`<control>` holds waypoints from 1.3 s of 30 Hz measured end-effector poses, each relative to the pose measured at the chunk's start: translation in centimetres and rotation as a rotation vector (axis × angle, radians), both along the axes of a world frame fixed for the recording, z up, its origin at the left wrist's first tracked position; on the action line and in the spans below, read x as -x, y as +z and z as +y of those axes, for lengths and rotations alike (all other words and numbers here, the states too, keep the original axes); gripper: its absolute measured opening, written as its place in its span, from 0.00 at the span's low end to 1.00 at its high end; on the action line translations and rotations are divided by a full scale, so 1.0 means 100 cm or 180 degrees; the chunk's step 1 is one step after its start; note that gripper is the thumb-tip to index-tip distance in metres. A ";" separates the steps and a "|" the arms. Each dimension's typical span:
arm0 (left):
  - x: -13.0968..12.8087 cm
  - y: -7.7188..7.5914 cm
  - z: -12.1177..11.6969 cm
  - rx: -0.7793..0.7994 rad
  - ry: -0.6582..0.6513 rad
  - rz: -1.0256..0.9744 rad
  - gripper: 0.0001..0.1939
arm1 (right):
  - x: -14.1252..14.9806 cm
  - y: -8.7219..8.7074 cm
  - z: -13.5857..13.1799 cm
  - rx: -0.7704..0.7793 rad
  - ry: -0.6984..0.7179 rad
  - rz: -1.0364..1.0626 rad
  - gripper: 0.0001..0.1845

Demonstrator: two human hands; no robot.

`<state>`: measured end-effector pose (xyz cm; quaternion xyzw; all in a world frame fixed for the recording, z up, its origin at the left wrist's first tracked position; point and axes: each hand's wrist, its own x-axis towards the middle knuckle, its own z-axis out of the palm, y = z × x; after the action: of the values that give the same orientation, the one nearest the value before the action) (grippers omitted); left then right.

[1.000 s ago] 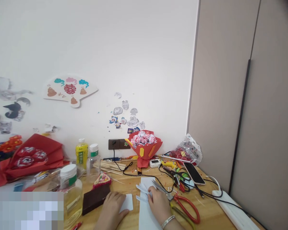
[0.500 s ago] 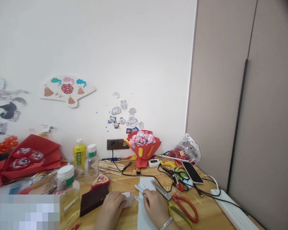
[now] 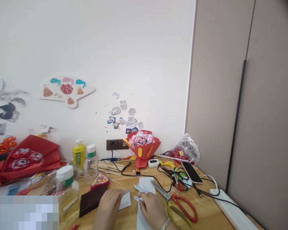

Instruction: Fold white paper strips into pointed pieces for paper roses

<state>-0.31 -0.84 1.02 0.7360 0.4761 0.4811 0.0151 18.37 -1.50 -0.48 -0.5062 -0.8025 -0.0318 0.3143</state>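
Note:
My left hand [image 3: 109,203] rests on a small white folded paper piece [image 3: 125,200] on the wooden table [image 3: 207,214], fingers curled over its edge. My right hand [image 3: 153,208], with a silver bracelet at the wrist, presses on a larger white paper sheet [image 3: 147,185] and pinches small white folded strips [image 3: 139,193] at its left edge. Red-and-yellow-handled scissors [image 3: 177,203] lie just right of my right hand. A dark brown flat box [image 3: 91,200] lies left of my left hand.
Behind stand a small red paper bouquet [image 3: 143,145], bottles [image 3: 78,154], a jar of yellowish liquid [image 3: 66,195], a stack of wooden sticks [image 3: 109,166], a phone [image 3: 192,172], cables, a white power strip [image 3: 231,210] and a bigger red bouquet [image 3: 26,159] at left. A beige cabinet stands at right.
My left hand has shifted on the small paper piece, which now shows more to its right. My right hand slid slightly left along the sheet. The camera view drifted a little.

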 end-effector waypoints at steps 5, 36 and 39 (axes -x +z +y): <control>-0.023 -0.004 -0.004 0.1141 -0.0332 -0.1284 0.13 | 0.004 0.002 -0.003 -0.0077 0.0232 0.0068 0.09; -0.040 -0.011 -0.013 0.1585 -0.1521 -0.1041 0.13 | 0.012 -0.007 0.014 0.1170 0.1004 0.2528 0.15; -0.038 -0.013 -0.013 0.1536 -0.1355 -0.0856 0.11 | 0.011 -0.002 0.014 0.1178 0.0808 0.2687 0.16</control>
<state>3.49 -2.17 -0.31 0.7240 0.4057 0.4334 0.3513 17.27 -0.14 -0.68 -0.4202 -0.6524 0.3587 0.5188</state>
